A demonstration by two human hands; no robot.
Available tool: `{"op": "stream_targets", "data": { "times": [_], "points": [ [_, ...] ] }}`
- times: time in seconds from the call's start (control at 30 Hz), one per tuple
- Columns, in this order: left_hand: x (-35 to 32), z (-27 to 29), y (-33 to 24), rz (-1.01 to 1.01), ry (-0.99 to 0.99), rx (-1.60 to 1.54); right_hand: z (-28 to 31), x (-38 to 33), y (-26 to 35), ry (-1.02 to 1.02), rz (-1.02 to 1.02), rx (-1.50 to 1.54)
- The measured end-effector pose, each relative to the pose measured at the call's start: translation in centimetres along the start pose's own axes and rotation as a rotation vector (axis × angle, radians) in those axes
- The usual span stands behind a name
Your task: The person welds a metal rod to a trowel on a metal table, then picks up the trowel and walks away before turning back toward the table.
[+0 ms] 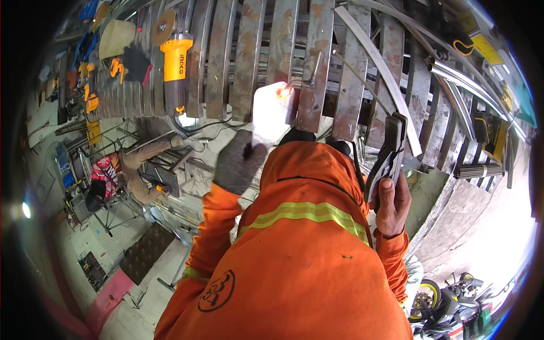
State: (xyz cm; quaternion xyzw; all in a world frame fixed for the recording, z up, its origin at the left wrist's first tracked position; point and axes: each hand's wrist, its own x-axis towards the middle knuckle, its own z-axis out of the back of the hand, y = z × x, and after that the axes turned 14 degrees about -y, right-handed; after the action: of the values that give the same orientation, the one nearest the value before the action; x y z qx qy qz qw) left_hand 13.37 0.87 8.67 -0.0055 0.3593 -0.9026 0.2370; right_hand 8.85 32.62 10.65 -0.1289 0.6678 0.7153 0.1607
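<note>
My left hand (237,163), in a grey glove, closes around the lower end of a flat, pale metal piece (271,116). Its surface is overexposed, and its far end glows orange near a thin bent metal rod (311,71) on the slatted metal bench (249,62). To the right, my bare right hand (393,205) grips a dark welding electrode holder (387,150), thumb along its side. From its jaw a thin electrode (362,81) slants up and left over the slats, and the tip shines. Electrode and metal piece are apart.
A yellow angle grinder (178,59) lies on the bench at left, near a dark glove (136,63). Long metal strips (381,71) and tubes (473,79) lie at right. A co-worker (116,170) is low at left; a motorcycle (447,300) stands lower right.
</note>
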Motion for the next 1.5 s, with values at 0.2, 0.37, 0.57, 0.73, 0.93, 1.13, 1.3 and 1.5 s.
{"op": "stream_targets", "data": {
  "times": [0.2,0.37,0.57,0.73,0.93,1.13,1.3,1.5],
  "points": [
    [-0.8,-5.4,1.1,-0.175,0.028,-0.148,0.7,-0.4,-0.2,-0.018,0.004,-0.045],
    [-2.2,-7.3,-0.1,0.07,0.231,-0.046,1.1,-0.6,-0.8,-0.025,0.025,-0.072],
    [-3.2,-6.3,-2.3,0.108,-0.082,-0.177,1.8,-1.3,-1.4,-0.024,0.058,-0.057],
    [-0.8,-7.5,-3.4,0.149,-0.111,-0.235,1.2,-1.7,-1.5,-0.104,0.137,0.002],
    [0.2,-10.7,-2.9,-0.062,-0.162,-0.258,0.4,-1.8,-3.4,-0.044,0.172,-0.079],
    [0.8,-9.2,-3.5,0.022,-0.086,-0.205,-0.1,-2.2,-3.9,-0.034,0.165,-0.05],
    [0.1,-10.1,-1.1,0.009,-0.094,-0.23,0.7,-1.9,-4.4,-0.003,0.034,-0.02],
    [-0.8,-11.6,0.3,0.227,-0.108,-0.646,0.4,-2.1,-4.1,0.018,0.033,-0.1]
  ]
}}
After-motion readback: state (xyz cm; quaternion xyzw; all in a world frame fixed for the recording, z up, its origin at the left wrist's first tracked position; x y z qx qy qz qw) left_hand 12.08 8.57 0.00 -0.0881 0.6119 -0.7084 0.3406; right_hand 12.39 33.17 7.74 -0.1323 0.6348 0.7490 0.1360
